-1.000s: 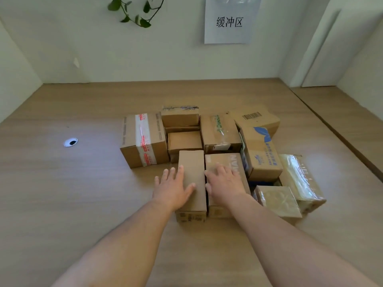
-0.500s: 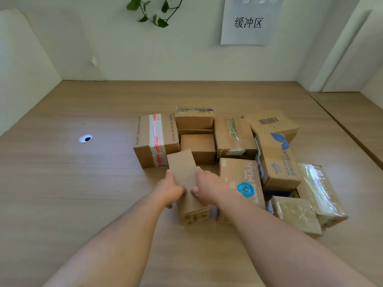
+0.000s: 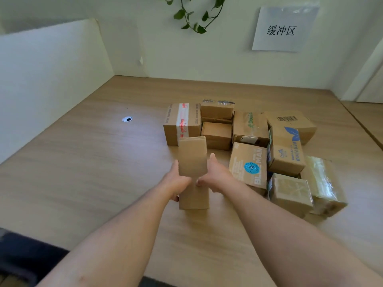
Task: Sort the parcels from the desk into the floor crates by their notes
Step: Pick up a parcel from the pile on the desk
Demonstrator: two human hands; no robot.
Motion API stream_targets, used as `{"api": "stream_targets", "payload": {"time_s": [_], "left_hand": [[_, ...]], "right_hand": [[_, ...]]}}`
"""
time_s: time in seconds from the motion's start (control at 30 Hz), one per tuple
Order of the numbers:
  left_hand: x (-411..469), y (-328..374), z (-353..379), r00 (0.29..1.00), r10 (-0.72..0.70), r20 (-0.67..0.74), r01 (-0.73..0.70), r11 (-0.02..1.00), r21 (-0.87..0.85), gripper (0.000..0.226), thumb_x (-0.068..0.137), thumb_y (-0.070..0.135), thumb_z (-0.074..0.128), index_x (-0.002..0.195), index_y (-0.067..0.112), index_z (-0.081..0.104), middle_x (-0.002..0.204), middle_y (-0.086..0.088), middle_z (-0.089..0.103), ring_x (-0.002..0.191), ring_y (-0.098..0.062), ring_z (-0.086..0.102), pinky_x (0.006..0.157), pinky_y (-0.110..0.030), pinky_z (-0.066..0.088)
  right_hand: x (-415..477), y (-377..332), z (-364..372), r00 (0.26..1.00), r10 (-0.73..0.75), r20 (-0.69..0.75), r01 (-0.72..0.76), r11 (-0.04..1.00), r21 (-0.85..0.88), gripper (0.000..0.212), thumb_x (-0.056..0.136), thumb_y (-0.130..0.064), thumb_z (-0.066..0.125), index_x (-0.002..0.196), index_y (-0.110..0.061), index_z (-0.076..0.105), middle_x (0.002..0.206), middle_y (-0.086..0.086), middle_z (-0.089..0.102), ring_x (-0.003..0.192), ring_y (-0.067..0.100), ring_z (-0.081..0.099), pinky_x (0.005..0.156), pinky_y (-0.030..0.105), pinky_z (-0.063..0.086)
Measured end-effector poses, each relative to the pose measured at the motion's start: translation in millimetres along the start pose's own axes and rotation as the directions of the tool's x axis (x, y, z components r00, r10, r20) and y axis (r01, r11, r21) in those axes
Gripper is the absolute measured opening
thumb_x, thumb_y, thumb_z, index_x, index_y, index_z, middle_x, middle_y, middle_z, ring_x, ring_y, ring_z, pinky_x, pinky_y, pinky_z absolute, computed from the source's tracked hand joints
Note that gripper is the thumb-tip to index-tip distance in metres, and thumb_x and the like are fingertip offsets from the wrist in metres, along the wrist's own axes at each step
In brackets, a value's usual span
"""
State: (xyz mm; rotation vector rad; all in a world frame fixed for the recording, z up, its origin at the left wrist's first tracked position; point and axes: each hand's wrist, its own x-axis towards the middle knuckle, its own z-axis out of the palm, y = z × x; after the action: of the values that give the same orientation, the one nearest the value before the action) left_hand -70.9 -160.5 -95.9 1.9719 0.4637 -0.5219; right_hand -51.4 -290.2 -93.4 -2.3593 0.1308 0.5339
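Both hands, left point(image 3: 176, 181) and right point(image 3: 215, 175), clamp the plain brown oblong cardboard parcel point(image 3: 192, 160); best turn it to find its note.

The light is soft, even daylight, bright without harshness. Left of the fingers point(image 3: 213, 162) the desk point(image 3: 83, 172) carries a pale bluish sheen; far right of them the plastic-wrapped parcel point(image 3: 323, 183) glints and smears. Faint shadow lies just below the fingers, under the held parcel point(image 3: 192, 158). Lines of the wall point(image 3: 176, 59) bow toward the frame edges.
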Motion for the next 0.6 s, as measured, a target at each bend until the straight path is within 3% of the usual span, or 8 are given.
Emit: {"api": "stream_targets", "payload": {"time_s": [0.07, 0.13, 0.23, 0.37, 0.5, 0.6], "left_hand": [[-19, -6, -4, 0.999, 0.014, -0.052, -0.017, 0.998, -0.065, 0.066, 0.095, 0.026, 0.06, 0.147, 0.032, 0.02, 0.14, -0.007, 0.044, 0.126, -0.031, 0.046, 0.096, -0.055, 0.047], [-38, -15, -9, 0.995, 0.018, -0.095, -0.031, 0.991, -0.132, 0.06, 0.095, 0.033, 0.059, 0.145, 0.028, 0.025, 0.137, -0.006, 0.046, 0.123, -0.03, 0.048, 0.096, -0.055, 0.047], [-65, -33, -20, 0.986, 0.004, -0.168, -0.043, 0.973, -0.227, 0.054, 0.093, 0.041, 0.059, 0.136, 0.021, 0.032, 0.134, -0.007, 0.049, 0.118, -0.028, 0.051, 0.093, -0.055, 0.05], [-97, -50, -45, 0.959, -0.038, -0.282, -0.046, 0.957, -0.285, 0.065, 0.089, 0.062, 0.051, 0.135, 0.019, 0.032, 0.132, -0.007, 0.049, 0.116, -0.029, 0.054, 0.088, -0.055, 0.054], [-124, -64, -73, 0.942, -0.086, -0.325, -0.03, 0.942, -0.335, 0.077, 0.084, 0.08, 0.032, 0.139, 0.026, 0.032, 0.128, -0.009, 0.05, 0.108, -0.032, 0.057, 0.082, -0.053, 0.056], [-136, -80, -94, 0.913, -0.108, -0.393, -0.039, 0.937, -0.347, 0.076, 0.086, 0.08, 0.023, 0.14, 0.028, 0.034, 0.125, -0.011, 0.053, 0.104, -0.032, 0.059, 0.079, -0.052, 0.057]], "right_hand": [[-14, -3, 3, 0.998, -0.054, 0.021, 0.053, 0.997, 0.054, 0.083, 0.081, -0.024, 0.074, 0.146, -0.023, 0.022, 0.13, 0.008, 0.049, 0.105, 0.024, 0.054, 0.08, 0.04, 0.055], [-28, -5, 8, 0.994, -0.09, 0.054, 0.084, 0.99, 0.11, 0.075, 0.085, -0.027, 0.071, 0.145, -0.025, 0.026, 0.135, 0.007, 0.048, 0.105, 0.024, 0.052, 0.074, 0.038, 0.054], [-47, -11, 22, 0.983, -0.158, 0.094, 0.147, 0.982, 0.12, 0.069, 0.089, -0.033, 0.066, 0.145, -0.024, 0.028, 0.136, 0.006, 0.048, 0.103, 0.024, 0.051, 0.074, 0.039, 0.054], [-66, -32, 39, 0.957, -0.252, 0.141, 0.23, 0.961, 0.156, 0.06, 0.089, -0.048, 0.061, 0.137, -0.02, 0.037, 0.12, -0.001, 0.053, 0.101, 0.021, 0.053, 0.075, 0.037, 0.052], [-85, -68, 50, 0.932, -0.329, 0.154, 0.311, 0.942, 0.128, 0.069, 0.089, -0.069, 0.041, 0.123, -0.01, 0.048, 0.115, 0.009, 0.06, 0.1, 0.026, 0.06, 0.084, 0.046, 0.055], [-98, -91, 64, 0.915, -0.37, 0.161, 0.354, 0.927, 0.123, 0.08, 0.086, -0.076, 0.028, 0.12, -0.008, 0.051, 0.108, 0.011, 0.061, 0.094, 0.028, 0.062, 0.083, 0.047, 0.055]]}}
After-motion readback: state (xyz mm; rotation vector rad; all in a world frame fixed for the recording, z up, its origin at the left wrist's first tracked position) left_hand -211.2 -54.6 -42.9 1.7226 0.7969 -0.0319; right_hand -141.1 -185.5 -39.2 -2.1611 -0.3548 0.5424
